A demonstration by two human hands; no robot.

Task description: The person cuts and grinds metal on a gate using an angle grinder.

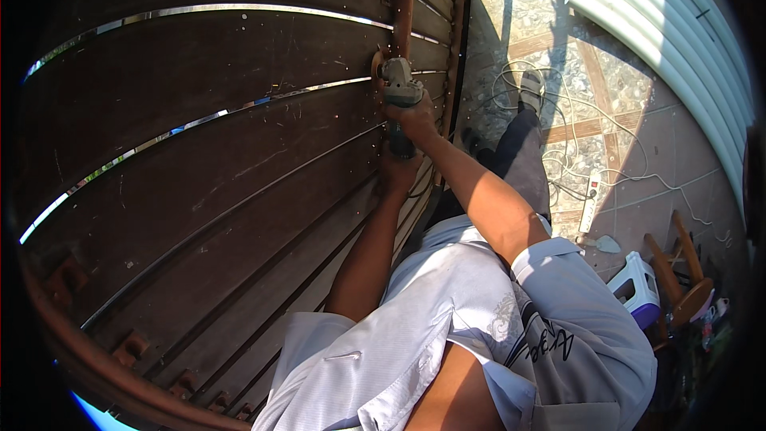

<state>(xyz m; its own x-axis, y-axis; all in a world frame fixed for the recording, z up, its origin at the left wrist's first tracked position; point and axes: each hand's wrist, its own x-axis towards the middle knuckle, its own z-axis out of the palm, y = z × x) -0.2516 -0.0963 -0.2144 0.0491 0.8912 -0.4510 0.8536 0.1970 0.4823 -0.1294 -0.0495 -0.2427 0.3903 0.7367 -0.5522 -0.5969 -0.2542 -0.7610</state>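
An angle grinder with a grey head and dark green body is in both my hands. My right hand wraps round the front of its body, just behind the head. Lower down, my left hand grips the rear end. The orange-brown disc stands edge-on at the left of the head, against or very near the dark brown slatted panel. A reddish-brown metal tube runs along the panel just beyond the grinder. Small bright orange specks dot the panel around it. The exact contact of the disc is hidden.
A pale cable lies looped on the tiled floor by my foot, near a white power strip. Long white corrugated sheets lie at the far right. A white and purple plastic item and a wooden stool stand nearer.
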